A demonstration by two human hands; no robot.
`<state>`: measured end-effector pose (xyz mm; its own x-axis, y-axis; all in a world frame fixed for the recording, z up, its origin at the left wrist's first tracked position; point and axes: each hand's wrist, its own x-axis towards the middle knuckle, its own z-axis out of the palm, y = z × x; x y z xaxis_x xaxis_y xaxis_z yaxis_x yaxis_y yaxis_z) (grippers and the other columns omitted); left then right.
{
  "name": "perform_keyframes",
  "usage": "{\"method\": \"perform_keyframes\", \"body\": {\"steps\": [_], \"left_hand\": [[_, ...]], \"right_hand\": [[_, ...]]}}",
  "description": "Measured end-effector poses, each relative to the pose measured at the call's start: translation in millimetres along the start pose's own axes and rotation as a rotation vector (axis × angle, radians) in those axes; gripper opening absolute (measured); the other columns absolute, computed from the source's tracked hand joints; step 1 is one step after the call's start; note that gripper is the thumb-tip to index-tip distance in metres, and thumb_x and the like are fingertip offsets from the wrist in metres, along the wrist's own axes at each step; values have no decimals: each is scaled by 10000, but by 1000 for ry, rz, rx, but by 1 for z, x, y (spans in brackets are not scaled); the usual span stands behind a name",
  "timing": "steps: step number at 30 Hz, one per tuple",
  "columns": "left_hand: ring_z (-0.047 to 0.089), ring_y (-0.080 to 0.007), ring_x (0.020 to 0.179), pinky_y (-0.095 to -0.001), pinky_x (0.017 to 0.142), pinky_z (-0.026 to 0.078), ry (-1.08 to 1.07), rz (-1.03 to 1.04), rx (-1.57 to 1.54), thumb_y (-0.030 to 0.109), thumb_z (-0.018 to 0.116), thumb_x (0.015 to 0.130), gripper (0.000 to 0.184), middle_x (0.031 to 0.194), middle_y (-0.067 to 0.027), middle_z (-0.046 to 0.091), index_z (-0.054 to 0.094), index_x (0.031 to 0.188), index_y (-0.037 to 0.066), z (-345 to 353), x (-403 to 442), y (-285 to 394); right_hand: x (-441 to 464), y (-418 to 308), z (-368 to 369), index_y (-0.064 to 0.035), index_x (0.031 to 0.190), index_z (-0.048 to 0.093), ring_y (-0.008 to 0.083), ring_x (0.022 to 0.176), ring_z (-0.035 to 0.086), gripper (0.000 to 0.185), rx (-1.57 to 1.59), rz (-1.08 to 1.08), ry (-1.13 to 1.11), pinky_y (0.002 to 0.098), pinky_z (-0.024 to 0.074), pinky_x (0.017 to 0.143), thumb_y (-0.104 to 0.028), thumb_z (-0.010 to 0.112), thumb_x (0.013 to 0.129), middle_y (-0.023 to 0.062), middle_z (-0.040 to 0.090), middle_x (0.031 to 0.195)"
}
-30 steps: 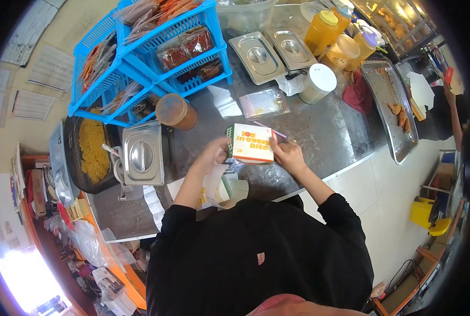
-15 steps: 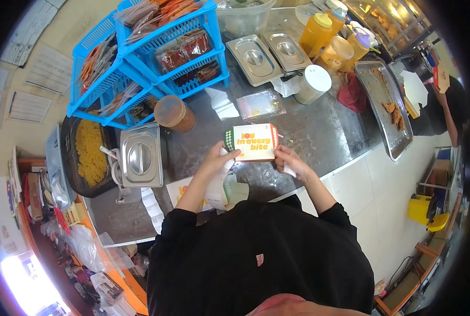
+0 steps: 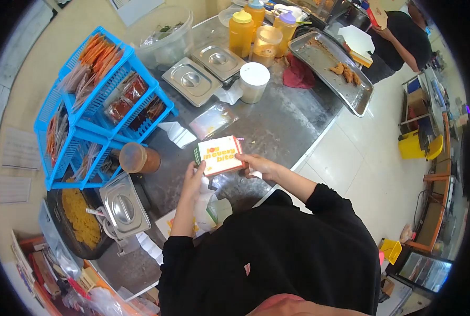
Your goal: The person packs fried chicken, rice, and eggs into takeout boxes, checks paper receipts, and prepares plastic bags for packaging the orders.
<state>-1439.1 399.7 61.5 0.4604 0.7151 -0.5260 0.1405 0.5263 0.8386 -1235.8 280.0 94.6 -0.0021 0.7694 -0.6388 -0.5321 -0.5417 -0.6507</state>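
A small white food box (image 3: pixel 218 156) with red and green sides and "joy in every bite" lettering is held over the dark counter. Its lid looks shut. My left hand (image 3: pixel 193 178) grips the near left corner, thumb along the edge. Fingers of my right hand (image 3: pixel 259 165) close on the right side, with the thumb on top. A bit of white paper (image 3: pixel 255 173) shows at my right hand. Beneath my left wrist lie a white paper strip (image 3: pixel 203 203) and another printed box (image 3: pixel 166 224), partly covered by my arm.
Blue stacked baskets (image 3: pixel 79 129) with sachets stand at left, near a lidded brown tub (image 3: pixel 139 159). Steel lidded pans (image 3: pixel 191 81), a white-lidded jar (image 3: pixel 254 83) and yellow sauce bottles (image 3: pixel 241 34) sit behind. A metal tray (image 3: pixel 358 102) holds fried pieces; another person (image 3: pixel 403 39) stands beyond.
My view has swung round, so the counter appears turned. The box is tilted now, and my right thumb has come onto its top. Both hands still hold it.
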Motion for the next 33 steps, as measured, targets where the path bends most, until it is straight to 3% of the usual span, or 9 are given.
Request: {"method": "perform_keyframes", "body": {"steps": [5,8,11,14,15,21,25,29,33], "left_hand": [[595,-186,955,-294,825,502,-62,-76,-311,177,649,838,342,1022,-131,597,517,1078,-27,2,7,-4],[596,-185,957,-303,841,505,-80,-119,-555,162,651,830,333,1023,-140,599,535,1074,-32,8,14,-6],[593,-175,944,-286,799,502,-19,-117,-574,189,662,820,351,996,-133,608,550,1073,-27,13,12,-4],[604,-184,885,-287,745,486,36,-43,-86,275,649,831,398,969,-115,621,562,1074,-28,5,17,-10],[606,-189,860,-294,732,480,92,60,70,309,636,836,410,944,-117,627,570,1055,-31,4,17,-10],[611,-265,732,-330,692,469,167,260,536,417,592,844,532,808,-189,642,576,1014,-87,1,19,-16],[622,-291,780,-347,726,471,159,276,622,421,588,843,532,839,-205,644,581,1020,-81,12,0,10],[623,-256,900,-339,761,468,207,490,943,415,606,836,518,960,-212,636,577,1057,-53,17,7,-1],[606,-270,940,-331,782,483,49,386,387,352,652,821,572,1014,-196,607,472,1155,-76,11,15,3]], "right_hand": [[18,18,-1,8,900,616,103,491,510,390,-19,-38,138,251,443,444,-375,554,864,34,564,638],[38,25,-15,26,1069,594,146,669,586,498,-147,-17,1,264,473,589,-423,480,889,100,653,871],[28,5,1,21,1051,607,150,693,597,518,-241,-7,46,268,465,625,-444,430,907,112,666,871],[35,6,-8,25,1054,610,155,713,605,528,-301,-5,-12,268,461,659,-441,396,923,126,672,864],[37,7,-7,1,1056,565,134,521,564,504,-317,-18,-9,265,444,458,-449,376,931,109,658,715],[45,11,-7,74,1094,521,187,577,609,568,-455,-65,102,296,482,547,-448,359,941,163,644,744],[33,15,4,36,1292,316,452,959,565,572,-864,-421,404,458,426,853,-398,405,930,326,575,1011],[43,12,-1,63,1175,482,351,968,579,491,-999,-333,217,381,429,867,-364,370,961,281,591,1039],[37,-17,6,75,1123,533,325,956,597,459,-852,-416,66,369,429,875,-325,375,962,252,609,1041]]}}
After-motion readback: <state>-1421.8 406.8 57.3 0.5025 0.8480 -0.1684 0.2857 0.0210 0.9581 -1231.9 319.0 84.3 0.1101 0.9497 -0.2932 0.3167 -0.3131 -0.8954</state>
